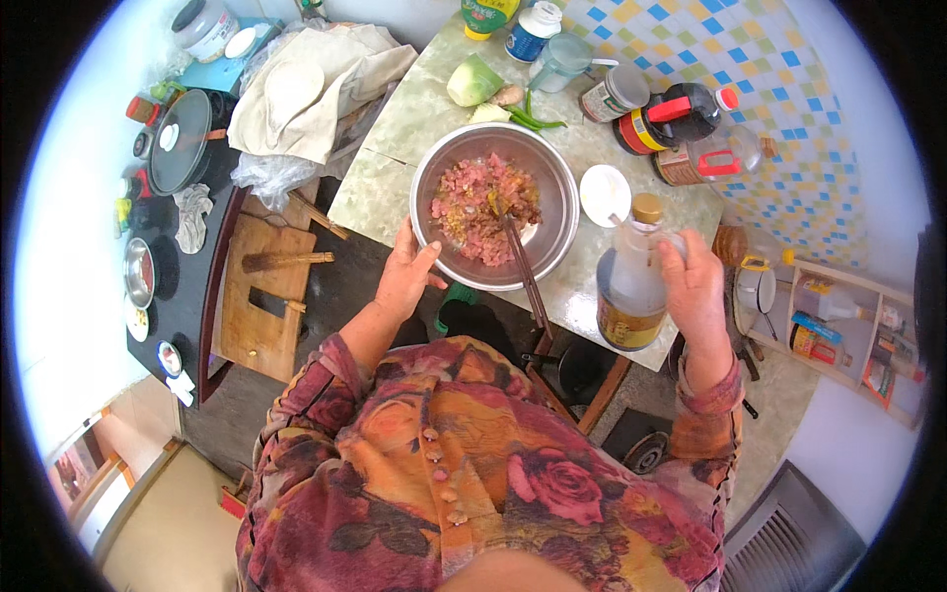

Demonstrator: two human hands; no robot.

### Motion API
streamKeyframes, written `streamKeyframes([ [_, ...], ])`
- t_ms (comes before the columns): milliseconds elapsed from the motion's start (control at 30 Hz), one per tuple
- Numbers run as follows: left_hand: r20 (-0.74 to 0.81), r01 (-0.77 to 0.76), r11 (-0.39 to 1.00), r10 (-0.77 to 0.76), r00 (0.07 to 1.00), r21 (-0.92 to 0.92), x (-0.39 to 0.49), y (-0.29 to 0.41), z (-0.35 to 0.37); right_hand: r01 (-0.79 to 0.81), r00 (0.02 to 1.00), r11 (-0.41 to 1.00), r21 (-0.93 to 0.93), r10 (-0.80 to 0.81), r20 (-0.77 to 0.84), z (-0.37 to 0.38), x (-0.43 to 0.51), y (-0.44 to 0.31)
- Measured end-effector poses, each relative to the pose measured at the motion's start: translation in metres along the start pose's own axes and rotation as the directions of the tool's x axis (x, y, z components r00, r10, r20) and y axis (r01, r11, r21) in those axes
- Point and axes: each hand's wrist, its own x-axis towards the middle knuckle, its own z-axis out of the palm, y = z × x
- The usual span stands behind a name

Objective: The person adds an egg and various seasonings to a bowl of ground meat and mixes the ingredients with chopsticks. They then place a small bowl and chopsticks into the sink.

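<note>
A stainless steel bowl (561, 185) of minced meat (484, 185) sits at the table's front edge. My left hand (408, 270) touches the bowl's left rim, thumb over the edge and fingers below. Dark chopsticks (521, 266) rest in the meat and lean over the front rim. To the right of the bowl, my right hand (688, 277) is closed around the handle of a large bottle with dark liquid (629, 296). Its yellowish cap is on, and the bottle is upright or nearly so. A small white dish (605, 194) lies between bowl and bottle.
Behind the bowl lie green chilies (534, 120), a piece of green vegetable (473, 80) and a ginger-like root (507, 95). Jars and a dark sauce bottle (684, 111) line the tiled wall. At left, a cleaver (268, 301) lies on a wooden board (251, 337), beside a lidded pan (181, 144).
</note>
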Motion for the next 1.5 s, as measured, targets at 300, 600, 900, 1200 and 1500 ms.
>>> streamKeyframes([
  [300,0.043,0.084,0.996,-0.085,0.995,0.024,-0.032,-0.004,-0.058,0.092,0.982,0.988,-0.124,-0.069,0.174,0.041,0.039,-0.049],
  [600,0.009,0.124,0.992,-0.124,0.992,0.003,-0.036,-0.012,-0.08,0.085,0.971,0.974,-0.209,-0.035,0.235,0.049,0.045,-0.055],
  [900,-0.001,0.112,0.993,-0.112,0.994,0.035,-0.033,-0.004,-0.084,0.147,0.91,0.97,-0.193,-0.056,0.412,0.06,0.044,-0.09],
  [1200,-0.058,0.102,0.995,-0.101,0.993,0.021,-0.04,-0.007,-0.095,0.298,0.911,0.941,-0.163,-0.229,0.342,0.079,0.079,-0.105],
  [1500,-0.104,0.097,0.995,-0.099,0.99,-0.022,-0.045,-0.015,-0.103,0.272,0.929,0.941,-0.2,-0.202,0.311,0.079,0.11,-0.103],
])
